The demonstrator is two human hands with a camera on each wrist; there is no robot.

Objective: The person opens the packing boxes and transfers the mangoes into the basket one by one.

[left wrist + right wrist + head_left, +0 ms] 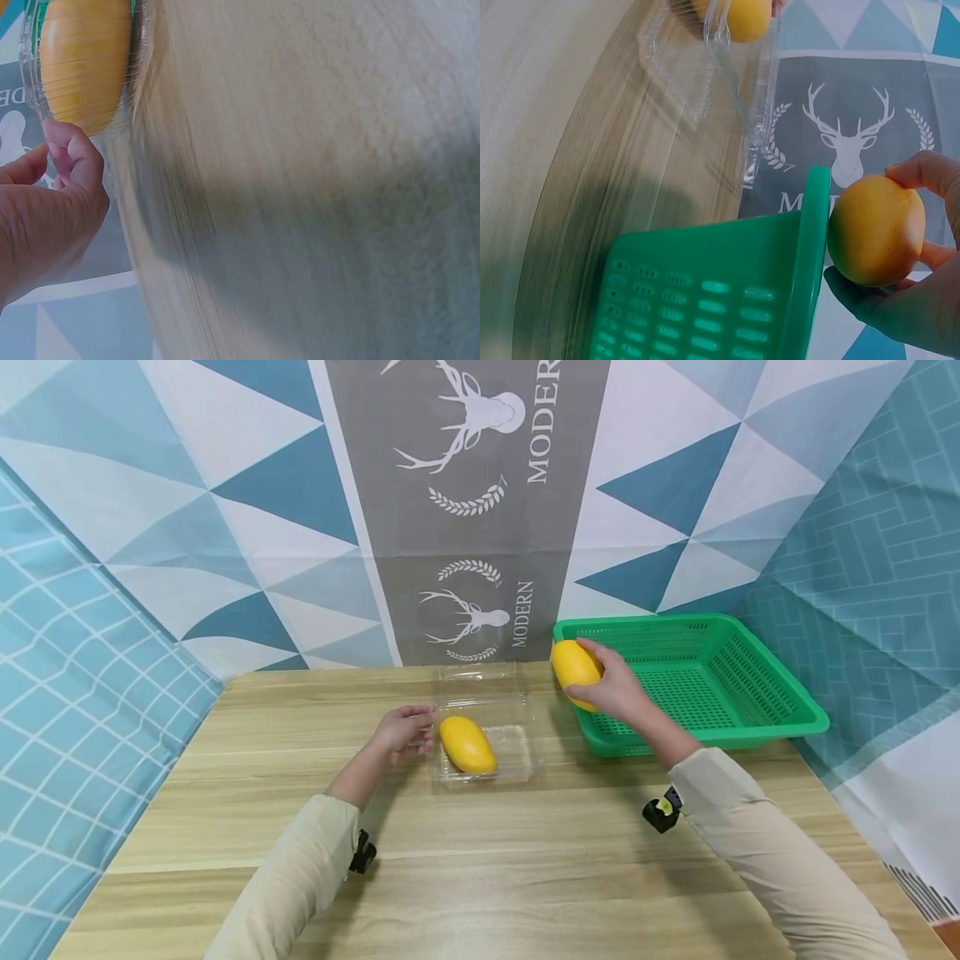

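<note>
In the head view my right hand (611,681) grips a yellow mango (573,672) at the left rim of the green basket (780,731). The right wrist view has that mango (877,229) between thumb and fingers, right beside the basket's rim (817,225). A second mango (467,745) lies in the left part of a clear plastic box (517,752), whose lid stands folded back at the far side. With thumb and index finger, my left hand (405,732) pinches the box's left edge; the left wrist view has these fingers (71,150) just below the mango.
The box and basket stand on a wood-grain table (487,868), the basket at the back right. Behind them hangs a patterned cloth (465,527) with deer heads and triangles. Blue tiled-pattern cloth (75,710) borders the left side.
</note>
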